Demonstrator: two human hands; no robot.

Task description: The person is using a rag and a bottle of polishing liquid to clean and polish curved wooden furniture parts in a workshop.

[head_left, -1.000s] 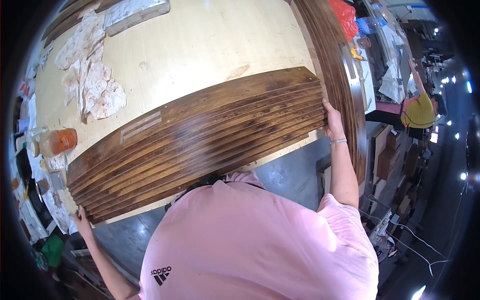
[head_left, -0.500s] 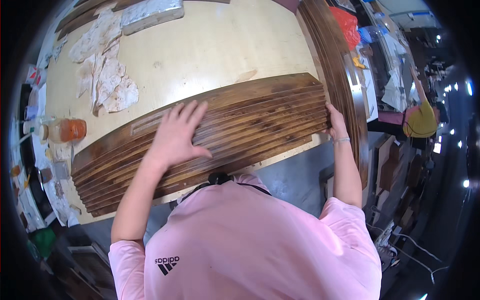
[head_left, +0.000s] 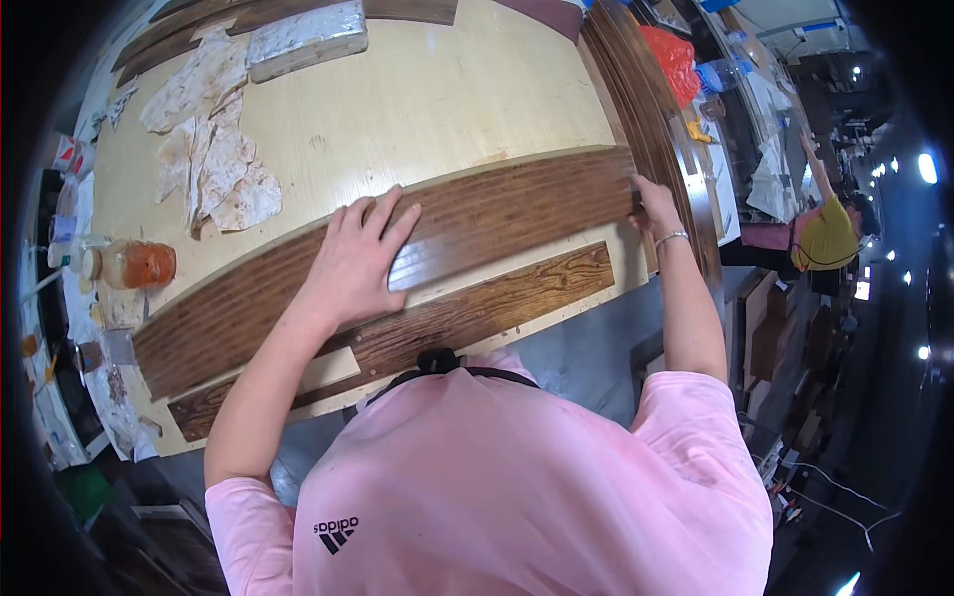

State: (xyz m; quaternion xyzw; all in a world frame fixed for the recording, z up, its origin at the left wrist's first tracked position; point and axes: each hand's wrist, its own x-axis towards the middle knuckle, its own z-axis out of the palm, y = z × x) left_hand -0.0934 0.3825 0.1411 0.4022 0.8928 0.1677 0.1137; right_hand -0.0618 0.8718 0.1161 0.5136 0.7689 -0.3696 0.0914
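A long band of dark brown wooden boards [head_left: 517, 214] lies across the worktable in front of me, its top flat with faint lengthwise lines. Whether it is one board or several pressed together, I cannot tell. My left hand [head_left: 360, 256] spans it left of the middle, fingers over the far edge and thumb at the near edge. At the right end, my right hand [head_left: 656, 211] grips the boards, its fingertips partly hidden. Nearer to me lies a separate strongly grained board [head_left: 497, 298], with a strip of pale tabletop between; my left forearm covers part of it.
The pale worktable [head_left: 427, 99] holds a stained crumpled cloth [head_left: 214, 169] and a foil-wrapped block [head_left: 308, 40]. An orange-brown jar [head_left: 144, 264] stands at the left edge. Long brown planks [head_left: 646, 119] line the right side. A person in yellow [head_left: 827, 236] stands farther right.
The boards' stepped, ridged edges have come together into a flat band. The grained board now lies apart on the near side. My right hand has shifted slightly away from me.
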